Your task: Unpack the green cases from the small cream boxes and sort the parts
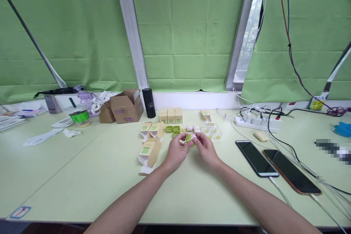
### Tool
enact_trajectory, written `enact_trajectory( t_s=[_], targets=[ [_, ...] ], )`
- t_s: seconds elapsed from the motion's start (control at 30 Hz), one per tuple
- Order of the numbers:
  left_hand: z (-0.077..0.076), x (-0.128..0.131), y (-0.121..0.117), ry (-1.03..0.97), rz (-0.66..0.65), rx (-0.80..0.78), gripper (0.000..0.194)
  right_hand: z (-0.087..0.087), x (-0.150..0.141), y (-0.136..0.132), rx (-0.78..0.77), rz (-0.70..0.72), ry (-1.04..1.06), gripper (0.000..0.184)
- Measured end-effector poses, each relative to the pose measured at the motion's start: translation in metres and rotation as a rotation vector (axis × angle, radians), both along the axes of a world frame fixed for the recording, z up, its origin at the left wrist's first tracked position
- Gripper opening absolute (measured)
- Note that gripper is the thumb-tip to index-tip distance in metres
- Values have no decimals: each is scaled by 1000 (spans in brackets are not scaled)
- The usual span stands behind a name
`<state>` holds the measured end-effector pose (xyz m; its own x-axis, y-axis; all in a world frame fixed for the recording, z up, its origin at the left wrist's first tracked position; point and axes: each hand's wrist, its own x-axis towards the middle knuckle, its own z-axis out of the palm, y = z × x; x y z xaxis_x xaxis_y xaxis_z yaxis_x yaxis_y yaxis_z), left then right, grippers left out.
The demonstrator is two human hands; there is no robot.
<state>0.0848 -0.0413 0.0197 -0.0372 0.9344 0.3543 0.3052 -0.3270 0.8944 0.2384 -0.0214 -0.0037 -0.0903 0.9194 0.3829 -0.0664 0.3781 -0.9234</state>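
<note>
Close together at the middle of the table, my left hand [177,150] and my right hand [206,150] are both closed around one small item. It looks like a small green case [188,138] in my left fingers, with a pale pink piece [193,137] at its right side under my right thumb. Just behind my hands stand more small green cases [169,129], two pale pink pieces [189,128] and a clear plastic tray [216,134] with rounded cups. Opened kraft boxes [150,151] with green windows lie left of my left hand.
Several closed kraft boxes [171,116] stand at the back beside a black bottle [148,103]. A cardboard carton [127,108] and a drink cup [80,117] are farther left. On the right lie two phones [256,159] with cables and a white power strip [257,123].
</note>
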Motion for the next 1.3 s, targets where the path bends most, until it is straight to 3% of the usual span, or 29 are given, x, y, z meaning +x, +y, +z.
enact_trajectory(
  t_s=[0.17,0.3,0.53,0.77,1.0,1.3],
  targets=[
    [-6,-9,7,-54,25,0,37,1,15,17,-108,-117,323,52],
    [-9,-16,15,-197,22,10,42,5,35,27,-209,-34,507,47],
    [-13,-14,18,-270,2,28,51,4,36,25,-266,40,458,44],
    [-13,-17,19,-292,65,45,51,18,30,14,-274,45,482,48],
    [-12,-18,16,-293,101,68,50,25,30,13,-114,-94,252,49],
    [-7,-20,15,-301,138,88,48,17,25,40,237,-287,-235,42]
  ],
)
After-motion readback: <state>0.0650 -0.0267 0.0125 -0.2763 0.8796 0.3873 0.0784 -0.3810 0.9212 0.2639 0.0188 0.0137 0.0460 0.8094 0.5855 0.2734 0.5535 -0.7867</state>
